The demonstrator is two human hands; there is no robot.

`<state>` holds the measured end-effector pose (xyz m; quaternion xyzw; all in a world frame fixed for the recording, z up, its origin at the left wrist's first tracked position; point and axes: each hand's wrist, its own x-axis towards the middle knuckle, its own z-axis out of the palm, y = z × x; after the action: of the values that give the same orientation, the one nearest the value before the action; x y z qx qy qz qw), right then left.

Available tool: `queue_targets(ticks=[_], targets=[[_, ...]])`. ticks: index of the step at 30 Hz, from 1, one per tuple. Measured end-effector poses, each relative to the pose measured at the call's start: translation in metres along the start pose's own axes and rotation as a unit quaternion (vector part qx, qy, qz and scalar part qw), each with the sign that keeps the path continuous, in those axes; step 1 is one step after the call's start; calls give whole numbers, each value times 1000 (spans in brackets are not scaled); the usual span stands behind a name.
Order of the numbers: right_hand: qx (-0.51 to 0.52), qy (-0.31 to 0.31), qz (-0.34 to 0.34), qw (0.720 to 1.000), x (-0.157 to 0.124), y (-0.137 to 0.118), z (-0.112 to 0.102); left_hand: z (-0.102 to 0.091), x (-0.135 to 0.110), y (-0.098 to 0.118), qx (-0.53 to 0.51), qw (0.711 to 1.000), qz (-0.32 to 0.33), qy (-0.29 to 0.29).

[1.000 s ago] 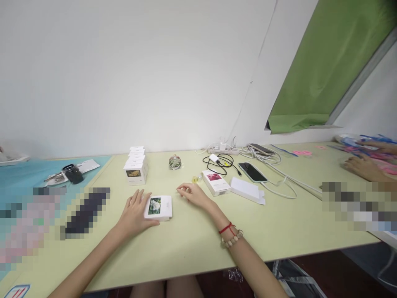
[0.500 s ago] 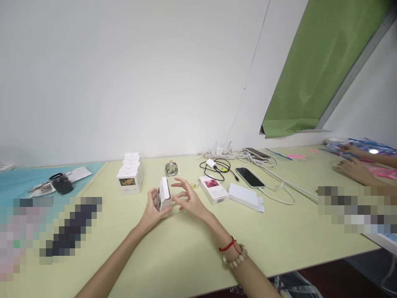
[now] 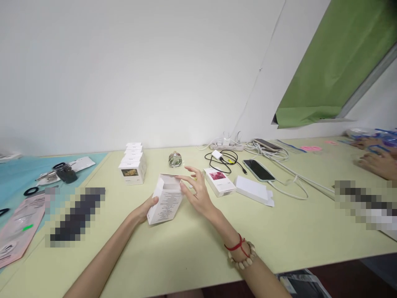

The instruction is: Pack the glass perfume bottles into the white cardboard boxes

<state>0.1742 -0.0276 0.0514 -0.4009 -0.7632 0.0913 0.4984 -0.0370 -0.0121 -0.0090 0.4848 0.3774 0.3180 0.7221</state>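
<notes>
A white cardboard box [image 3: 167, 205], printed with small text on the side facing me, is tilted above the table with its top end open. My left hand [image 3: 144, 210] grips its left side, the thumb on the near edge and the other fingers hidden behind. At the open end, my right hand [image 3: 198, 194] has its thumb and index finger on the right top corner, while its other fingers are raised. Beyond the box stands a small round glass bottle [image 3: 175, 159] on the table. Close by on the right lies a white box with a pink picture [image 3: 220, 182].
A row of white boxes [image 3: 132, 169] stands left of the bottle. Rightward lie a plain white carton [image 3: 254, 190], a phone [image 3: 259, 170], a black cable [image 3: 228, 162] and a power strip [image 3: 226, 146]. A dark jar [image 3: 65, 173] is far left. Another person's hands [image 3: 378, 159] are far right.
The box in my left hand has been turned so its printed side and open end face me. My right hand has come from beside it to touch its top corner. The view has shifted left.
</notes>
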Motion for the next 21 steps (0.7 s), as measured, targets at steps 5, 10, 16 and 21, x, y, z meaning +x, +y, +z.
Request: queue_targets(ticks=[5, 10, 16, 21], targets=[[47, -16, 35, 998, 1, 2, 3, 0, -10, 13, 65, 996, 22, -49], [131, 35, 60, 989, 5, 4, -2, 2, -16, 23, 94, 994, -4, -56], [246, 267, 252, 897, 18, 43, -37, -10, -18, 25, 67, 991, -112, -30], [157, 510, 299, 791, 9, 91, -101, -19, -9, 19, 27, 993, -113, 4]])
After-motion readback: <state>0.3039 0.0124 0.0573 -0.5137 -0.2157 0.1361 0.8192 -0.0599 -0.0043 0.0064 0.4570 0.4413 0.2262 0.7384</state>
